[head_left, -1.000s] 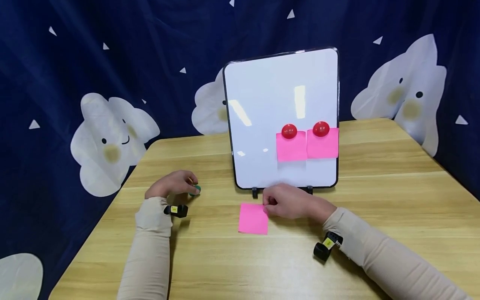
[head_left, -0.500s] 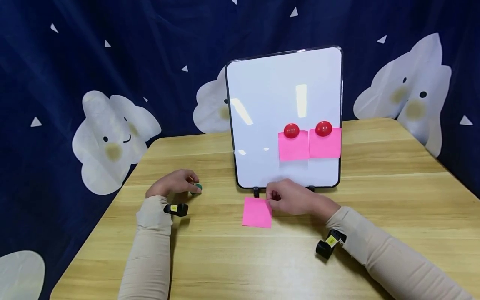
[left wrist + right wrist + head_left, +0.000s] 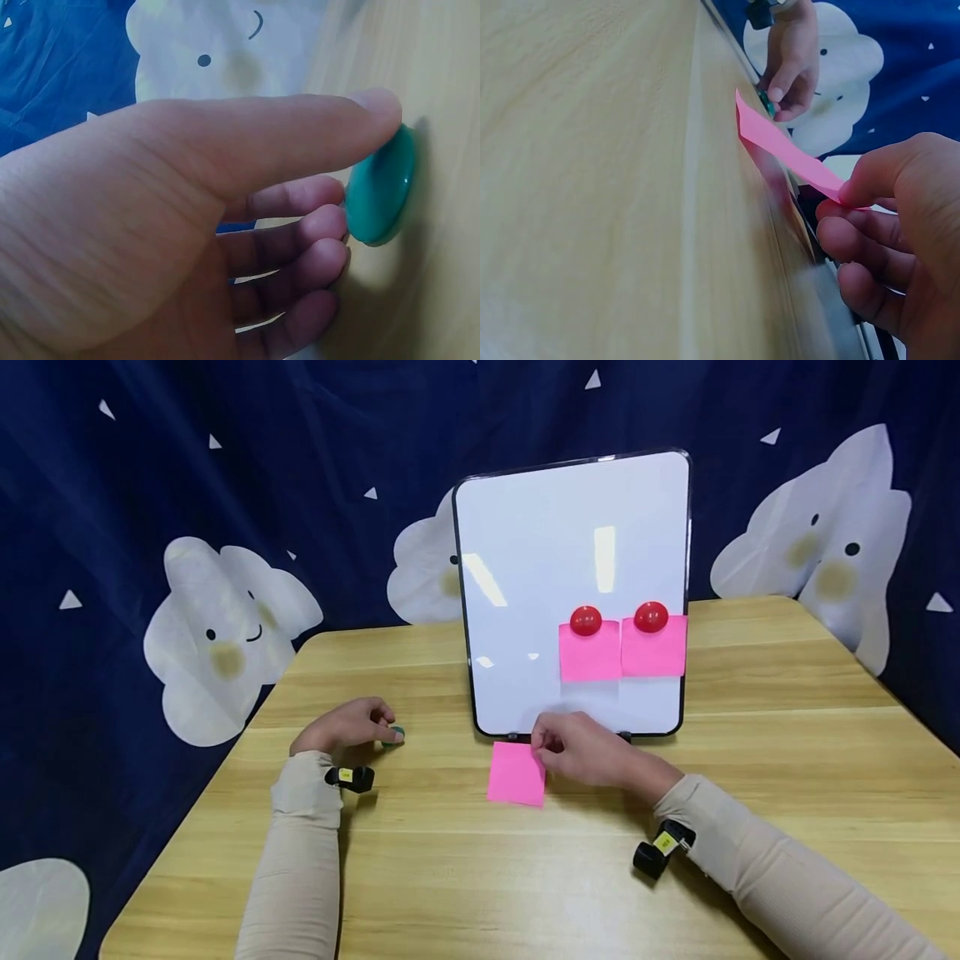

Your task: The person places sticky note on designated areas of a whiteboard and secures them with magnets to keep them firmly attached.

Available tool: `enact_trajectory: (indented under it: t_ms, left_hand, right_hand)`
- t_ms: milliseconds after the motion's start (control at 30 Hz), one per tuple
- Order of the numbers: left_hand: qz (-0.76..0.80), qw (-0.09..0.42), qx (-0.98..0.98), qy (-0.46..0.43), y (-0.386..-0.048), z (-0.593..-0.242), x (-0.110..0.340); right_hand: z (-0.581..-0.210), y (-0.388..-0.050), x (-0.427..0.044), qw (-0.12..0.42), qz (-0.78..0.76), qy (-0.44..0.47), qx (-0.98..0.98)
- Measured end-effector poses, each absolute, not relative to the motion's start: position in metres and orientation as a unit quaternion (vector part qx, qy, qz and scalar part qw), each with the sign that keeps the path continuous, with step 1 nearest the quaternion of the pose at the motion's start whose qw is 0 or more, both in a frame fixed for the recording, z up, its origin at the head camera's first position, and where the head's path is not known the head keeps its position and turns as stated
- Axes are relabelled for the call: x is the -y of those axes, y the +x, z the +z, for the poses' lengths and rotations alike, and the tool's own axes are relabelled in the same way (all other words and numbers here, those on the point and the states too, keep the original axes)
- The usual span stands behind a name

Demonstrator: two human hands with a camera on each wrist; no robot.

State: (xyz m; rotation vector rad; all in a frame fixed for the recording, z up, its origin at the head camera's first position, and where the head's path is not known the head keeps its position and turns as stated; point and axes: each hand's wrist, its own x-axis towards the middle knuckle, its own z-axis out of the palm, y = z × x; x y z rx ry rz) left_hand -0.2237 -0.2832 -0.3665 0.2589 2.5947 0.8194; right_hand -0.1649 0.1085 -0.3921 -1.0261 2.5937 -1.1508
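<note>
My right hand [image 3: 581, 748] pinches a pink sticky note [image 3: 516, 774] by its right edge between thumb and forefinger. In the right wrist view the note [image 3: 787, 154] is bent and stands off the wooden table. It is just in front of the foot of the whiteboard [image 3: 525, 543]. On the left, my left hand [image 3: 348, 727] holds a round green magnet [image 3: 381, 187] at the tips of thumb and fingers, close over the tabletop. Two more pink notes, a left one [image 3: 590, 658] and a right one [image 3: 654, 652], hang on the board's lower right, each under a red magnet [image 3: 586, 621].
The whiteboard stands upright on black feet on the wooden table [image 3: 465, 877]. Behind the table hangs a dark blue curtain [image 3: 337, 410] with white clouds and triangles. A small black camera [image 3: 663, 850] is strapped to each wrist.
My right hand has brought the pink note up off the table and a little forward, to the whiteboard's bottom edge. The left hand stays almost still with the green magnet.
</note>
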Motion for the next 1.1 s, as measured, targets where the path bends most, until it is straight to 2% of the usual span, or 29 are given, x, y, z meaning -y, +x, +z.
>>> enact_trajectory:
  t_ms: [433,700,1100]
  left_hand:
    - [0.318,0.197,-0.923,0.086,-0.223,-0.368,0.290]
    - [0.325,0.196,-0.921,0.091,-0.224,-0.374,0.292]
    - [0.344,0.190,-0.914,0.098,-0.226,-0.377,0.297]
  right_hand:
    - [-0.390,-0.165,-0.108,0.029,-0.376,-0.342,-0.861]
    - [-0.389,-0.162,-0.110,0.032,-0.390,-0.318,-0.864]
    - [-0.387,-0.162,-0.110,0.000,-0.421,-0.294,-0.858]
